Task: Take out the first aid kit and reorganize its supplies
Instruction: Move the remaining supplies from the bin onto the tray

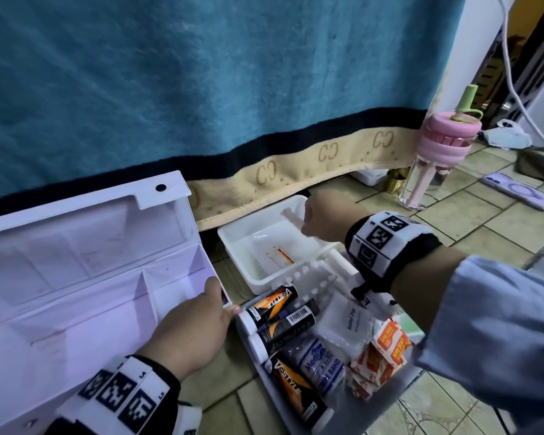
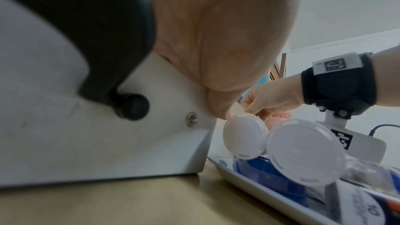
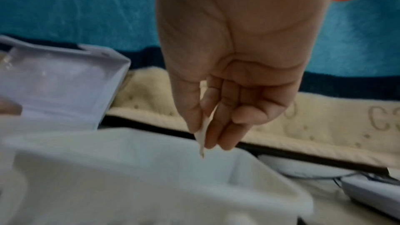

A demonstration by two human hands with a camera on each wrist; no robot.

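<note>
The white first aid kit lies open on the floor at the left, its compartments bare. My left hand grips its right end wall, thumb on top; the left wrist view shows the palm against the box. My right hand pinches a thin plaster strip between thumb and fingers above a white tub. One plaster packet lies in the tub. Black-and-orange tubes, a bandage roll, alcohol pads and orange plaster packets fill a tray.
A blue blanket hangs behind everything down to the tiled floor. A pink-lidded bottle stands at the back right, with a phone and a white cable beyond it. A perforated white basket sits between tub and tray.
</note>
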